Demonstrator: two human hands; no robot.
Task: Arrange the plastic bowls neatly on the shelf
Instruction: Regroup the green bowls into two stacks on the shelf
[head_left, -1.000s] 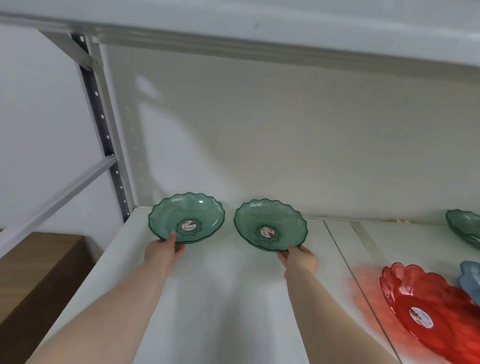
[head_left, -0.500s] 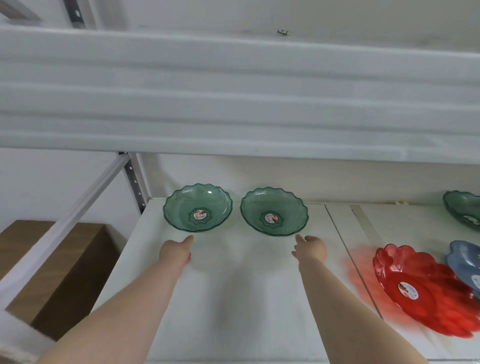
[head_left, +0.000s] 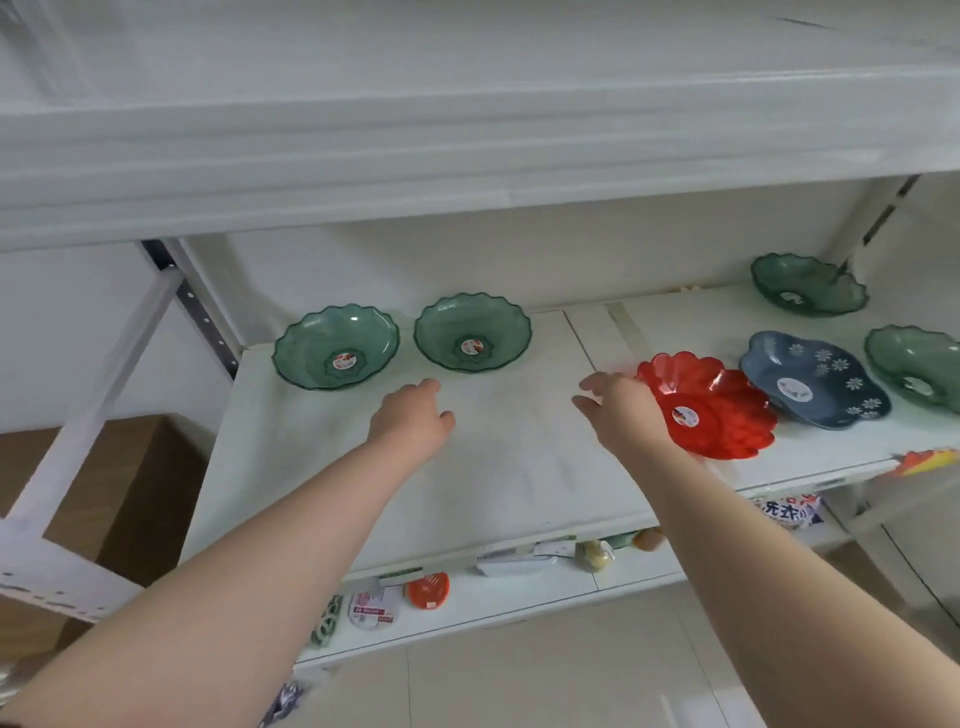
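Observation:
Two green scalloped bowls (head_left: 336, 347) (head_left: 472, 332) stand side by side at the back left of the white shelf (head_left: 498, 478). My left hand (head_left: 413, 418) hovers in front of them, fingers loose, holding nothing. My right hand (head_left: 621, 410) is spread open over the shelf, just left of a red flower-shaped bowl (head_left: 711, 408) and partly covering its near-left rim. Right of the red one sit a blue flowered bowl (head_left: 815, 384) and two more green bowls (head_left: 808, 286) (head_left: 917, 366).
The upper shelf board (head_left: 467, 156) overhangs low across the top. A grey slotted upright (head_left: 192, 306) and white brace stand at the left, with a brown box (head_left: 124, 499) beside them. Small packaged goods (head_left: 395, 603) lie on the lower shelf.
Both hands let go of the two left green bowls and drew back. My right hand has swung rightward to the red bowl. The view has dropped and turned right, showing more bowls.

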